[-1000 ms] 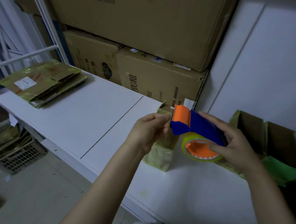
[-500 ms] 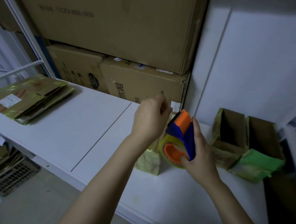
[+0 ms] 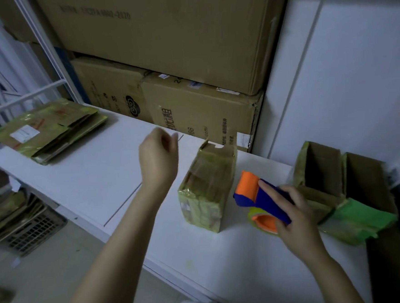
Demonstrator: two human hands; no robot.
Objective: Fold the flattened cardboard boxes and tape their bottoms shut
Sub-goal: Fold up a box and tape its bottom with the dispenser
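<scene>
The white desk (image 3: 105, 172) runs from the rack on my left to the wall on my right, with big cartons (image 3: 187, 45) stacked along the back. The stack of flat boxes (image 3: 48, 131) lies at the far left. Two folded boxes (image 3: 352, 183) stand open at the right end.

The box (image 3: 206, 188) I was working over is now uncovered, on its side mid-desk with tape across it. A second ago both hands were up at the tape gun (image 3: 268, 194). Now my right hand (image 3: 298, 225) grips it low, just right of the box, and my left hand (image 3: 158, 159) has let go and hangs in the air, fingers loosely curled, holding nothing. I'd say this bottom is sealed and the next flat box is due.

There is bare desk between stack and box. The right end is crowded, and the front edge is close.
</scene>
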